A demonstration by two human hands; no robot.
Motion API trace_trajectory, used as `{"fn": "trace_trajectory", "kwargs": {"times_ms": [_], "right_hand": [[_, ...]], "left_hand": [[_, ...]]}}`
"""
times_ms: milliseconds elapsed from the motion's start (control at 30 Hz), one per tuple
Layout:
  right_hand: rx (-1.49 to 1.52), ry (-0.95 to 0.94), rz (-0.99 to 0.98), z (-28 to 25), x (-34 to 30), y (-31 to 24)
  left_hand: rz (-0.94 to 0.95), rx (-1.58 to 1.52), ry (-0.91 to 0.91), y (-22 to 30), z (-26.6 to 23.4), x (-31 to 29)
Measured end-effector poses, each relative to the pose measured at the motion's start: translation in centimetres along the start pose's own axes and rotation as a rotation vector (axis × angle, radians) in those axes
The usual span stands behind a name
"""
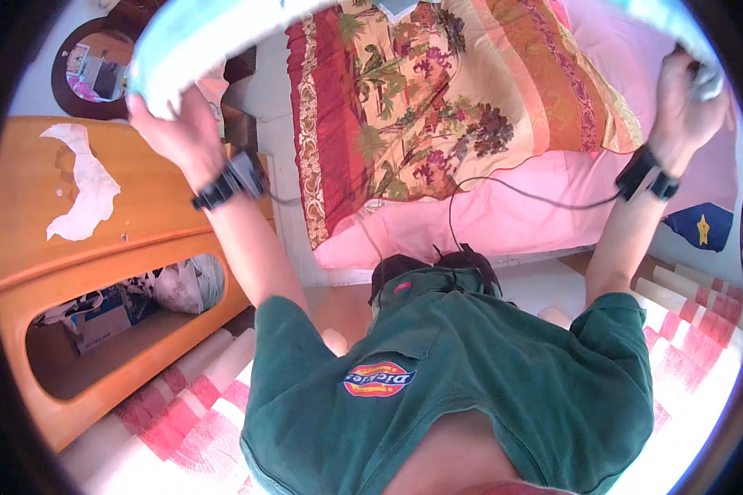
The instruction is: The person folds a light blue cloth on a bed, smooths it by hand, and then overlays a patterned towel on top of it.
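Both my arms are raised and spread wide. My left hand [186, 136] is closed on the edge of a pale white cloth [215, 41], overexposed and blurred, at the upper left. My right hand [689, 111] is closed on a whitish bunched cloth end [706, 82] at the upper right. The cloth runs out of the top of the view, so I cannot tell whether both ends belong to one piece. Below and between my hands, a floral bedspread [437, 107] with red and orange borders lies over a pink sheet [504, 214] on the bed.
An orange wooden cabinet [165, 190] with an oval opening stands at my left, a dark-framed oval mirror [62, 70] beyond it. Thin cables [545, 200] trail from my wrist straps. A navy piece with a yellow star [702, 227] is at right. Red-and-white patterned fabric [198, 412] hangs behind me.
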State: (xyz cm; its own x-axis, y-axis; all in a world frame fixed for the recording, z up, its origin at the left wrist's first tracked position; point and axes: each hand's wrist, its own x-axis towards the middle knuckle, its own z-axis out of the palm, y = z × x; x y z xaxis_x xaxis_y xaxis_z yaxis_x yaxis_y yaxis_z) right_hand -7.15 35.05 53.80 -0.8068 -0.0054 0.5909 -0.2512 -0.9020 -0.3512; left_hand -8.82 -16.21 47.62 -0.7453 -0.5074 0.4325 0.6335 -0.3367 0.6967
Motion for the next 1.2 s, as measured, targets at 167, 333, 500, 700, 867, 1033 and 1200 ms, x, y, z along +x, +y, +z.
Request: {"fn": "trace_trajectory", "kwargs": {"times_ms": [167,333,500,700,867,1033,1200], "right_hand": [[-0.407,0.654,-0.078,-4.3,-16.1,4.7],[-0.616,1.195,0.260,-9.0,-30.9,7.2],[-0.582,1.407,0.688,-17.9,-38.1,11.8],[-1.042,1.312,1.122,-28.2,-46.2,18.8],[-1.396,1.313,1.302,-33.7,-52.7,19.8],[-1.289,1.458,1.439,-32.8,-57.2,18.8],[-1.357,1.273,1.554,-35.0,-61.1,17.7]], "left_hand": [[-0.367,0.097,0.161,-1.6,-10.3,-12.0],[-0.967,0.380,0.262,-4.7,-18.2,-24.0],[-1.309,0.839,-0.226,-12.2,-26.0,-29.8],[-1.383,1.117,-0.415,-22.3,-33.6,-35.3],[-1.293,1.318,-0.462,-27.6,-43.5,-41.0],[-1.577,1.245,-0.158,-25.7,-41.3,-44.0],[-1.577,1.171,0.128,-27.1,-43.5,-45.4]]}}
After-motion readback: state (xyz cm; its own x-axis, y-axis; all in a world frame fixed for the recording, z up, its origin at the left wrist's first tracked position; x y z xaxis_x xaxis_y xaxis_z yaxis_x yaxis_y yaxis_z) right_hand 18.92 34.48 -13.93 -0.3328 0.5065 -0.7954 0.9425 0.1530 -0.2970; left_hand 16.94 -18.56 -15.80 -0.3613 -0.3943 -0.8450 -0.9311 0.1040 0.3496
